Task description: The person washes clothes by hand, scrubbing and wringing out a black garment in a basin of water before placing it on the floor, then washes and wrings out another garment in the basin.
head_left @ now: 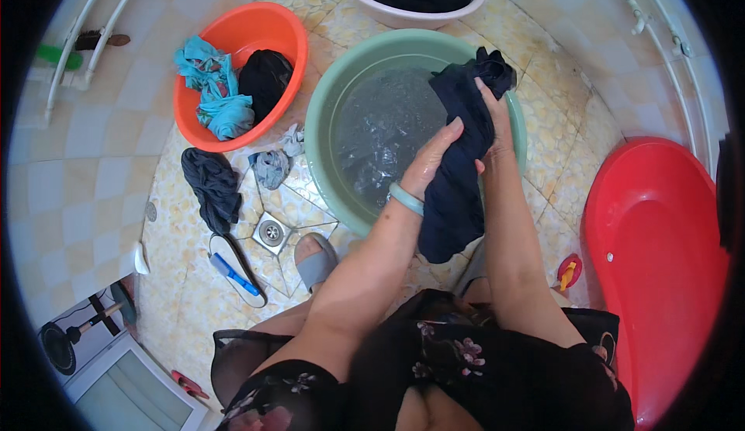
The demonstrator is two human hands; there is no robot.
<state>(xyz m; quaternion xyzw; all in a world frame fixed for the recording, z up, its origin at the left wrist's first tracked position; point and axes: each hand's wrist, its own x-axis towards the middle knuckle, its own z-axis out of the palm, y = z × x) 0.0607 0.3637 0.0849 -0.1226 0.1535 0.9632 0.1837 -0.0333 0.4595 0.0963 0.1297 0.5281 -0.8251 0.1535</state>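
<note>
A dark navy garment (456, 190) hangs bunched over the right rim of a green basin (318, 132), which holds greyish, sudsy water (380, 121). My left hand (429, 159), with a pale green bangle at its wrist, presses on the garment's left side, thumb up. On the other side my right hand (498, 124) grips the same cloth, some fingers hidden behind it. The garment's top end bunches past the far right rim, and its lower end drops outside the basin towards me.
An orange basin (295, 31) at the far left holds turquoise and black clothes. A white basin (411, 18) with dark cloth stands beyond. Wet dark cloth (211, 189), a small grey cloth (270, 169), a blue brush (233, 274) and a drain (272, 233) lie left; a red tub (652, 229) stands right.
</note>
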